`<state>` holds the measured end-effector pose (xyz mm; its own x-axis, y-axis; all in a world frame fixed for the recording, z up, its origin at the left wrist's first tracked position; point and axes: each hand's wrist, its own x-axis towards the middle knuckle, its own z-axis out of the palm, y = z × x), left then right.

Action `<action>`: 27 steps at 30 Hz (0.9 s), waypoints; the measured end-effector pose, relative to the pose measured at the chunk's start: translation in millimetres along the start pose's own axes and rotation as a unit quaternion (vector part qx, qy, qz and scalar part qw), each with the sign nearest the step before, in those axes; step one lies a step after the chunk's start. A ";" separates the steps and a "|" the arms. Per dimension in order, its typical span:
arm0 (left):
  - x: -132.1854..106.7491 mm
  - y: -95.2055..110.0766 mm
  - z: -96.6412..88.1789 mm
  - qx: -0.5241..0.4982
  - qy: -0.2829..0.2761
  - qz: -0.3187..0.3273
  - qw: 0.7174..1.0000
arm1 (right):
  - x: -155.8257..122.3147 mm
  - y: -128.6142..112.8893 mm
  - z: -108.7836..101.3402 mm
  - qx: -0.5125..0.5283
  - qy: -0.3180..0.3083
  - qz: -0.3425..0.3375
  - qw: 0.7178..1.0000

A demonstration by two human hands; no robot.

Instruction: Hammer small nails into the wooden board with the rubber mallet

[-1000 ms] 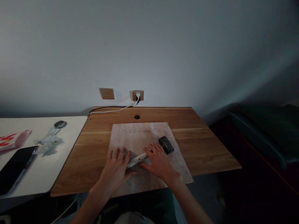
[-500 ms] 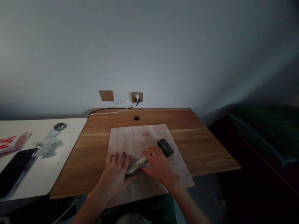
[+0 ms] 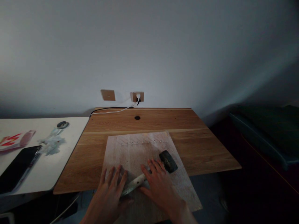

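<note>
Both hands [image 3: 107, 191] [image 3: 160, 183] splayed wide | mallet [image 3: 137, 182]: blocky dark head [image 3: 168, 161], pale handle [image 3: 132, 185] | coarse flat board [image 3: 133, 155]

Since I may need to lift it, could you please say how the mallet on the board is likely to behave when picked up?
The mallet will probably feel head-heavy, since its thick dark head sits at one end of a slim handle. That handle looks straight, so it should stay stiff.

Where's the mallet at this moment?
In the head view, the mallet lies on the board, its black head right of centre beside the right hand and its pale handle running under that hand toward the left hand.
</note>
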<state>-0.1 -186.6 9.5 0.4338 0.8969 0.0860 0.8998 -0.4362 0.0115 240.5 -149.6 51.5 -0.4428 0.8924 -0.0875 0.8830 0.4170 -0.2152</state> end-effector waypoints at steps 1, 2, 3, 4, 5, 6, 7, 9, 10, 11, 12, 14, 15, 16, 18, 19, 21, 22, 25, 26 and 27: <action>-2.3 0.3 0.7 0.000 0.000 0.001 1.000 | -1.2 -1.1 1.1 -0.001 -0.002 0.002 1.000; -3.6 0.4 0.6 -0.002 0.000 0.003 1.000 | -2.0 -1.6 2.6 -0.004 -0.002 0.005 1.000; -3.9 0.2 -0.6 -0.005 -0.001 0.003 1.000 | -2.6 -1.6 4.2 -0.008 0.001 0.007 1.000; -3.1 -0.3 -3.1 -0.012 -0.002 0.004 1.000 | -3.0 -0.9 5.6 -0.010 0.005 0.008 1.000; -1.1 -1.2 -6.9 -0.020 -0.005 0.006 1.000 | -3.3 0.2 6.2 -0.011 0.011 0.006 1.000; 2.1 -2.5 -12.0 -0.031 -0.008 0.008 0.999 | -3.5 1.8 5.8 -0.008 0.019 0.004 1.000; 6.4 -4.3 -18.1 -0.043 -0.012 0.007 0.999 | -3.7 3.7 3.8 -0.001 0.027 -0.001 1.000; 18.0 -9.7 -31.3 -0.069 -0.017 -0.001 0.997 | -3.3 8.3 -4.8 0.023 0.047 -0.016 0.999; 24.9 -13.5 -37.4 -0.081 -0.017 -0.010 0.997 | -2.6 11.1 -11.3 0.035 0.059 -0.025 0.997; 32.4 -17.9 -42.4 -0.090 -0.015 -0.016 0.996 | -1.3 14.5 -18.7 0.046 0.073 -0.031 0.996; 40.0 -22.9 -46.2 -0.092 -0.006 -0.019 0.996 | 0.7 18.5 -26.4 0.054 0.089 -0.032 0.994; 54.8 -34.2 -49.5 -0.076 0.029 -0.023 0.996 | 7.0 29.3 -40.9 0.062 0.129 -0.025 0.989; 61.6 -39.8 -49.4 -0.060 0.052 -0.030 0.996 | 11.2 36.0 -46.8 0.063 0.152 -0.016 0.986; 67.8 -45.1 -48.5 -0.045 0.072 -0.038 0.996 | 15.9 43.6 -51.6 0.063 0.177 -0.004 0.982; 78.3 -53.9 -45.9 -0.023 0.103 -0.051 0.993 | 26.0 59.9 -57.8 0.055 0.211 0.023 0.976; 82.6 -57.1 -44.7 -0.018 0.113 -0.055 0.992 | 31.0 68.1 -59.6 0.048 0.227 0.036 0.972; 89.9 -61.5 -43.0 -0.012 0.123 -0.058 0.991 | 39.9 82.7 -61.3 0.031 0.246 0.054 0.967; 93.2 -63.0 -42.5 -0.010 0.123 -0.059 0.991 | 43.8 88.7 -61.5 0.022 0.251 0.060 0.966; 102.1 -66.2 -41.6 -0.007 0.114 -0.059 0.992 | 53.3 100.3 -60.3 -0.001 0.238 0.074 0.968; 104.9 -67.1 -41.5 -0.009 0.111 -0.059 0.992 | 55.9 102.2 -59.4 -0.006 0.229 0.078 0.970; 107.5 -68.0 -41.6 -0.011 0.106 -0.058 0.993 | 58.3 103.5 -58.4 -0.010 0.220 0.081 0.972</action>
<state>-16.6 -63.6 59.4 0.3051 0.9067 0.2913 0.9409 -0.3343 0.0550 315.1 -44.3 81.0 -0.1930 0.9320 0.3068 0.9403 0.2650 -0.2137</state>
